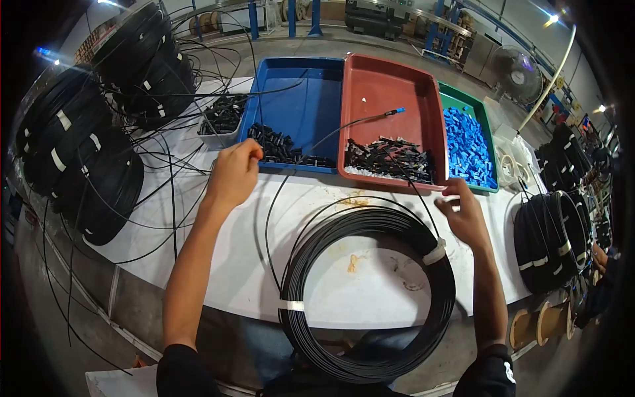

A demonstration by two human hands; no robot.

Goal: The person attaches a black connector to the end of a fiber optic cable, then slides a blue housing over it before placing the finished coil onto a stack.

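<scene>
In the head view, a coil of black cable (370, 291) lies on the white table (218, 264), hanging partly over the near edge, bound with white tape in two spots. The red tray (390, 86) sits just behind the coil, and everything else is placed from it.

The left hand (231, 175) hovers in front of the blue tray (301, 99), which touches the red tray's left side. Its fingers (253, 151) are curled together, pinching a thin strand of the cable that runs from the coil up to the fingertips. The right hand (466, 212) sits just in front of the red tray's right corner, fingers loosely bent and resting at the coil's outer edge near one tape band; whether it actually grips the cable cannot be told.

A loose cable end with a blue tip (395, 111) lies across the red tray, above a heap of small black parts (390, 159). The green tray (486, 119) to the right holds blue pieces (469, 145).

The near arc of the coil is partly hidden against dark clothing, and the view's edges are dark.
</scene>
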